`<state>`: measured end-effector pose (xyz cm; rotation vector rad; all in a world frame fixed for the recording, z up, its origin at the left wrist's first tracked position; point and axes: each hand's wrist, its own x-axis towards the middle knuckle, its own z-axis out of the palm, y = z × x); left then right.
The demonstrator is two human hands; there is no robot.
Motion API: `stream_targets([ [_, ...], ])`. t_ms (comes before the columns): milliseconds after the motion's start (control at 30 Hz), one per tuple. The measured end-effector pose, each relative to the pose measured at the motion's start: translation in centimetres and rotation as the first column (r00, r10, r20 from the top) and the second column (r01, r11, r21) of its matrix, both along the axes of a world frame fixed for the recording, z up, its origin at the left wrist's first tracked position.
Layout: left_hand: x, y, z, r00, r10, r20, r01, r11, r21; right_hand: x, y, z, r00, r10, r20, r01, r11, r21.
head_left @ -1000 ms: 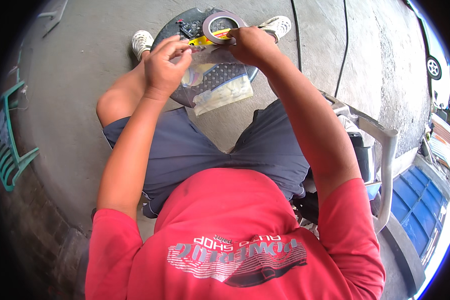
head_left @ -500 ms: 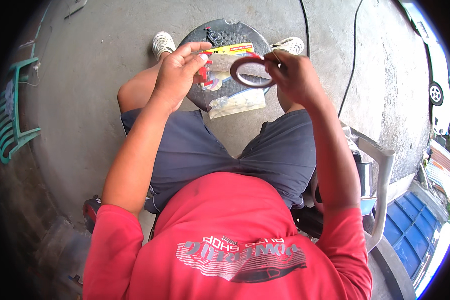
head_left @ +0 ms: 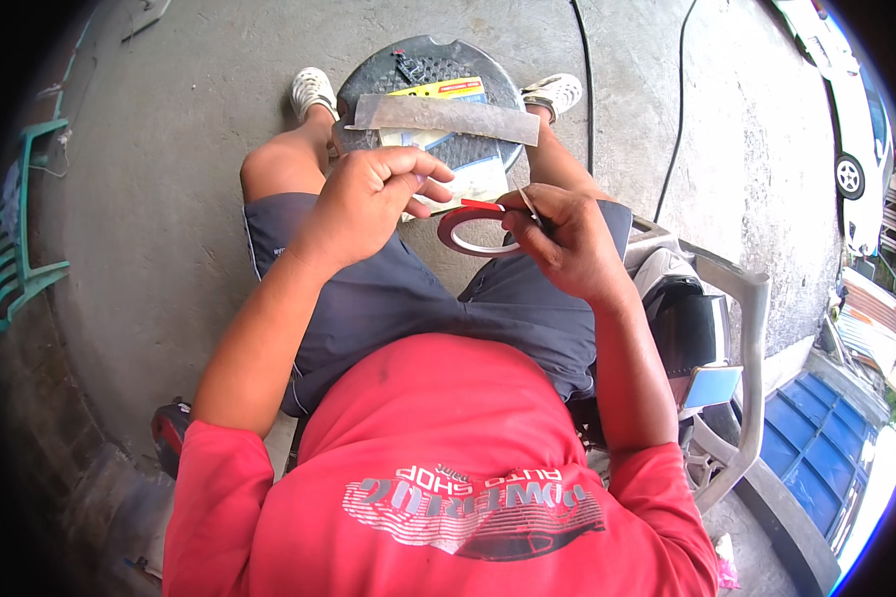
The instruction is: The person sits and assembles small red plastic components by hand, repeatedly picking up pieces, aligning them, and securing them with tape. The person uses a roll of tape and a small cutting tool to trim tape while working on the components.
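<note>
A roll of tape (head_left: 452,237) with a red free end hangs from my right hand (head_left: 565,239), its fingers closed around the roll's right side. A thin pale sliver (head_left: 530,206) also sticks out between those fingers; its kind is unclear. My left hand (head_left: 373,204) is just left of the roll, fingers bent and apart, with nothing visible in them. Beyond both hands, a translucent plastic strip (head_left: 446,115) lies across a round black stool (head_left: 368,80). Under the strip are a yellow-edged packet (head_left: 458,87) and a pale printed sheet (head_left: 480,182).
Small dark and red pieces (head_left: 408,68) lie on the stool's far side. A white chair's armrest (head_left: 752,298) stands at my right, near a light blue rectangular object (head_left: 712,386). Two black cables (head_left: 584,60) cross the concrete floor. A green chair (head_left: 25,229) is far left.
My left hand has let go of the plastic strip, which now lies on the stool. Both hands have come nearer my body, and the tape roll has moved with my right hand.
</note>
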<state>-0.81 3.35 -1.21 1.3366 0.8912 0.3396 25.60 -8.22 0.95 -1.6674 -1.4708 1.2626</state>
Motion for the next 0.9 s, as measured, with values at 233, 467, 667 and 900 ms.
stream_targets([
  [233,0.3,-3.2,1.4,0.981,-0.194,0.026,0.163,0.880,0.446,-1.1,-1.3,1.5,0.988,0.123,0.091,-0.132,0.987,0.097],
  [467,0.8,-4.8,1.7,0.990,-0.141,0.006,0.127,0.909,0.397,-3.1,-2.6,1.6,0.986,0.000,0.166,-0.029,0.985,0.172],
  [667,0.2,-5.9,1.3,0.984,-0.179,-0.011,0.157,0.831,0.534,-3.8,-3.7,1.9,0.961,0.041,0.274,-0.084,0.985,0.149],
  [900,-0.5,-6.3,1.2,0.976,-0.213,-0.042,0.208,0.867,0.453,-4.2,-4.4,1.9,0.933,0.111,0.342,-0.163,0.979,0.126],
])
